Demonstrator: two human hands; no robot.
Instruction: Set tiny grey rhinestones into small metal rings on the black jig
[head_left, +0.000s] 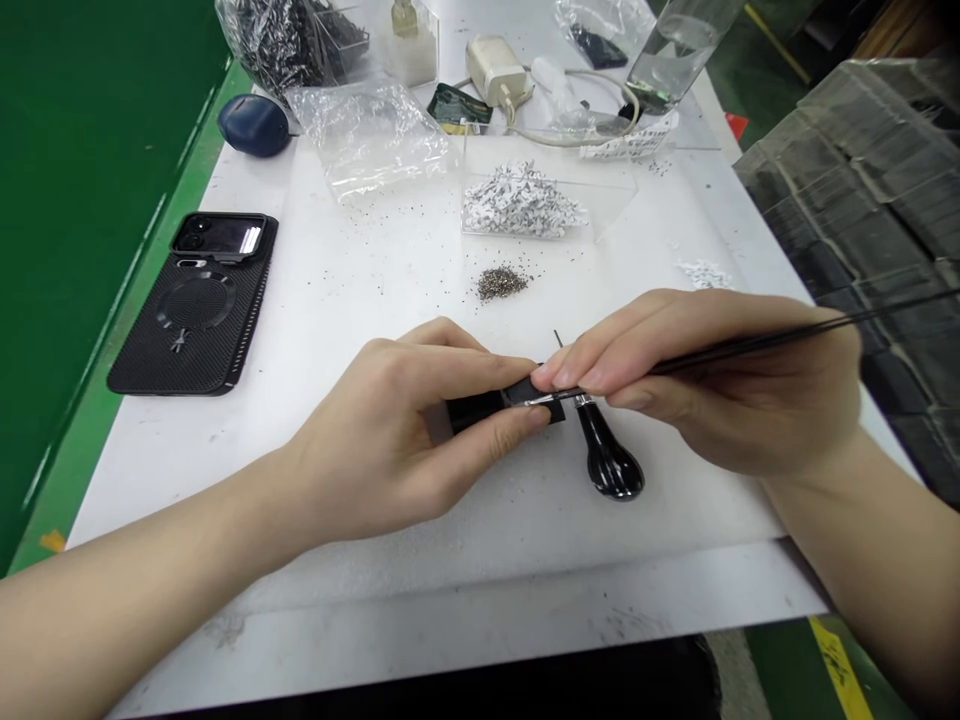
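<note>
Left hand clamped the black block between thumb and fingers; right hand pinched tweezers over it!

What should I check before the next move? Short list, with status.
1. Black part steadied: ok, pinched between thumb and fingers of the left hand.
2. Slender black tool gripped: ok, held in the right hand.
3. Tool's tip touching the part: cannot tell; they overlap in view, but contact is too small to make out.
4. Bulb-handled tool clear of the work: not ok, it lies right beside the part, its shaft partly hidden by the right hand.
5. Metallic bits contained: not ok, heaped loose on the table with strays around.
6. Phone clear of both hands: ok.
</note>
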